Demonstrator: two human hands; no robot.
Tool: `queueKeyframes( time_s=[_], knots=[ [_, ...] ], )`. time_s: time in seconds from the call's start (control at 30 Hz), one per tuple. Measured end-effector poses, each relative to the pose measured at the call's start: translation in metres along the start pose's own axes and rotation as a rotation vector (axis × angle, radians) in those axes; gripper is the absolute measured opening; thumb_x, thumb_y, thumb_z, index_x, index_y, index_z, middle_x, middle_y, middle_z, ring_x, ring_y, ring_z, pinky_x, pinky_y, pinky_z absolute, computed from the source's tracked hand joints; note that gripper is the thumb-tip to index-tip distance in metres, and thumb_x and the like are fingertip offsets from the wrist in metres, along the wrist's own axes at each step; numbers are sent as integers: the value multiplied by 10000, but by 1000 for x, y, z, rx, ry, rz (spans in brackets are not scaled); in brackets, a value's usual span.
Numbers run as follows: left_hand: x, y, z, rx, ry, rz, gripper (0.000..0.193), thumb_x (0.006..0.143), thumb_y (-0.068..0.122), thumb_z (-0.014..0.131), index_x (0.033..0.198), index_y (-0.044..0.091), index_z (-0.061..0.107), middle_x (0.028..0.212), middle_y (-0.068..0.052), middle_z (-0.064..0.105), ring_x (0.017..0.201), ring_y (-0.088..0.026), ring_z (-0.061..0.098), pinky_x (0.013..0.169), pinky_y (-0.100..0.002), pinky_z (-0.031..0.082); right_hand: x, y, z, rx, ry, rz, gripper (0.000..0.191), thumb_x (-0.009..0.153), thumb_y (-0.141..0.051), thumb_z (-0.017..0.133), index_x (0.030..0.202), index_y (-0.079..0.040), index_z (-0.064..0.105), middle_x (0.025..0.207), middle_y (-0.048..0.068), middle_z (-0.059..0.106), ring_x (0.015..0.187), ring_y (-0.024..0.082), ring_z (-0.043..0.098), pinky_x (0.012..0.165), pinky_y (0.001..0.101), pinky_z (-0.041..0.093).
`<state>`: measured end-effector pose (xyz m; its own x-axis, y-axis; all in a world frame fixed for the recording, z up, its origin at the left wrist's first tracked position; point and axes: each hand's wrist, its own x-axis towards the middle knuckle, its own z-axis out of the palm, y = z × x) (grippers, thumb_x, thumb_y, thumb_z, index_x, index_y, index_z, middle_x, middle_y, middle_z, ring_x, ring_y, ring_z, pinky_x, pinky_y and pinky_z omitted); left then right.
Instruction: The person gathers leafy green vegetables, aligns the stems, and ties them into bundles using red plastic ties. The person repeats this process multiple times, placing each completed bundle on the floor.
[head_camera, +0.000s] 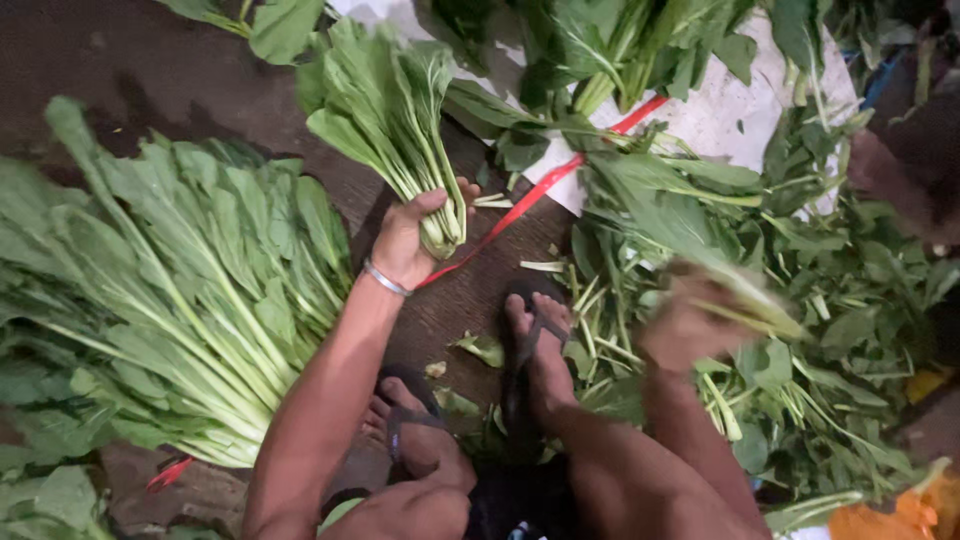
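My left hand (403, 238), with a silver bangle on the wrist, grips a bunch of leafy greens (385, 110) by the stem ends, leaves pointing away from me. My right hand (685, 325) is blurred with motion and holds a few green stalks (760, 305) above a loose heap of greens (800, 260) on the right. A red strap (535, 192) runs along the ground from under the held bunch toward the upper right. My two feet in dark sandals (535, 345) rest on the ground between my arms.
A large stack of sorted greens (170, 300) lies at the left. A white sheet (720, 110) with more greens lies at the top right. Leaf scraps litter the dark ground near my feet. Something orange (890, 515) shows at the bottom right.
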<state>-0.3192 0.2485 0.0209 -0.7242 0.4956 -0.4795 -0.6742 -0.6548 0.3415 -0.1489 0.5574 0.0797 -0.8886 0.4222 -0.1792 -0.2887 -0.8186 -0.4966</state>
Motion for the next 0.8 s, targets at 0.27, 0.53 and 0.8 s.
queueKeyframes(
  time_s=[0.27,0.53,0.8],
  knots=[
    [-21,7,14,72,-205,-57,513,909,176,702,1335,-101,628,1472,-131,643,1118,-221,646,943,-350,560,-8,21,71,-599,376,496,404,1028,-191,668,1390,-35,582,1164,82,641,969,172,574,808,278,485],
    [-24,-5,26,151,-110,50,550,848,114,726,1356,-44,585,1304,-170,675,1132,-254,701,964,-410,611,15,119,115,-1108,-173,581,256,971,-165,705,1167,-8,652,959,0,694,833,68,600,713,247,492],
    [-8,-11,11,-48,172,165,374,938,108,696,1262,-70,634,1140,-184,695,987,-261,718,867,-413,623,16,107,64,-1036,-5,60,246,1087,-246,661,1078,-55,507,1043,100,642,943,175,606,814,303,518]
  ],
)
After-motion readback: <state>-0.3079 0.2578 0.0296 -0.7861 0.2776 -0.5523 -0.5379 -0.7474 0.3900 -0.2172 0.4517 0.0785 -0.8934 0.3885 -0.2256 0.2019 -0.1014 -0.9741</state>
